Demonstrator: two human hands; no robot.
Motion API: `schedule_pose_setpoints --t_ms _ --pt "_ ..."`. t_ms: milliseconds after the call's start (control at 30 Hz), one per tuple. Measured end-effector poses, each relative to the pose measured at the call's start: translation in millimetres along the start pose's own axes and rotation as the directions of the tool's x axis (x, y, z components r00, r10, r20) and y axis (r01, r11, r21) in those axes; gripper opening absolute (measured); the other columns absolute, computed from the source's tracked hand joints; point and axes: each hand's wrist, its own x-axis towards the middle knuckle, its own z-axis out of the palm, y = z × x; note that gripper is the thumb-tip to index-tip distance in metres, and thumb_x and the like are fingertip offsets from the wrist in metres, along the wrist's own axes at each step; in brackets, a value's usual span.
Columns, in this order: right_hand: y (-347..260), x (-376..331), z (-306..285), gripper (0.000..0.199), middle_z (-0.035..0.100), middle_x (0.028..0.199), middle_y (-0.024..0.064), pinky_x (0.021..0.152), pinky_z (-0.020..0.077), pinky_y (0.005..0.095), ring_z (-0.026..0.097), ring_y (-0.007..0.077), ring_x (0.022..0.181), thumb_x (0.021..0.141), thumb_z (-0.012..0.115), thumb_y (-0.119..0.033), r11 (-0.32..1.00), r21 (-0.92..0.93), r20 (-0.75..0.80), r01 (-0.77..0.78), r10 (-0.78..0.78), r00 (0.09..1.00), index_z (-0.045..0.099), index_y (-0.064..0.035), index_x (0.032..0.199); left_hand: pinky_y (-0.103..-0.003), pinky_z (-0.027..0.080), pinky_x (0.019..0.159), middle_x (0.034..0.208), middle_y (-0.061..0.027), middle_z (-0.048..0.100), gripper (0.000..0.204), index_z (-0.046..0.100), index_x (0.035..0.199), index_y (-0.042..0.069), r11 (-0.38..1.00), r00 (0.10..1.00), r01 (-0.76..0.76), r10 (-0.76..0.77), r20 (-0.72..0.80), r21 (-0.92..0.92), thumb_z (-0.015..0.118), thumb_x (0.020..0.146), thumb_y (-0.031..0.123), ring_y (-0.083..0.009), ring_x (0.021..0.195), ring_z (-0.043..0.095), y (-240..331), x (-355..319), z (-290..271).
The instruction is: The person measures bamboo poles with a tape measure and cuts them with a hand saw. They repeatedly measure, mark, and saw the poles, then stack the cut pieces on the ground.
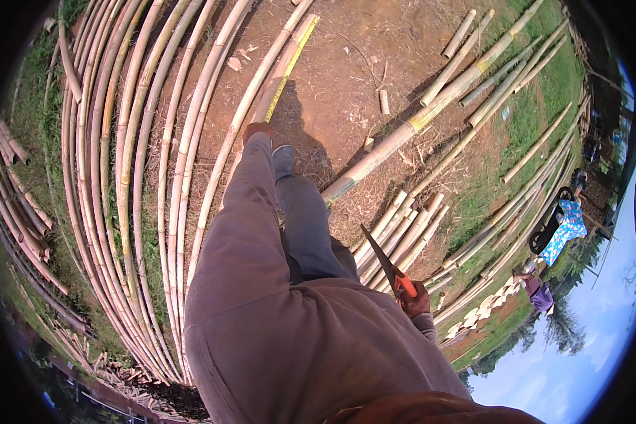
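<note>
Stretched out ahead, my left hand is closed round the near end of a short bamboo piece. A yellow strip with dark marks, like a measuring stick, runs along the right side of that piece. Whether my fingers also grip the strip is too small to see. On my right, my right hand grips the orange handle of a handsaw. Its dark blade points up and away to the left, apart from any bamboo. Beside my foot, a thick bamboo pole slants off to the far right.
Many long bamboo poles lie side by side on my left. Shorter cut pieces are stacked near the saw, with offcuts on the brown soil. A person in purple and a motorbike with a blue cover are far right.
</note>
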Motion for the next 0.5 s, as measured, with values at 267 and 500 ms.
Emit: schedule_pose_setpoints --t_ms 267,500 --pt "-35 0 -4 0.033 0.07 0.08 0.0145 0.064 0.0559 0.039 0.07 0.0243 0.069 0.083 0.078 -0.018 0.996 0.081 0.069 -0.027 0.021 0.997 0.064 0.0 0.107 -0.045 0.055 0.098 0.122 -0.0196 0.072 0.047 0.075 0.117 0.005 0.867 0.961 0.253 -0.278 0.005 -0.429 0.057 0.093 0.041 -0.0351 0.116 0.069 21 -40 -21" --pt "-70 11 -9 0.039 0.07 0.09 0.0172 0.072 0.056 0.0381 0.071 0.0255 0.08 0.085 0.078 -0.023 0.99 0.007 -0.017 0.142 -0.142 0.99 0.063 -0.0009 0.113 -0.045 0.055 0.098 0.125 -0.0192 0.071 0.048 0.073 0.119 0.004 0.989 0.996 0.03 -0.043 -0.084 -0.147 0.052 0.096 0.04 -0.0355 0.118 0.068 -20 1 18"
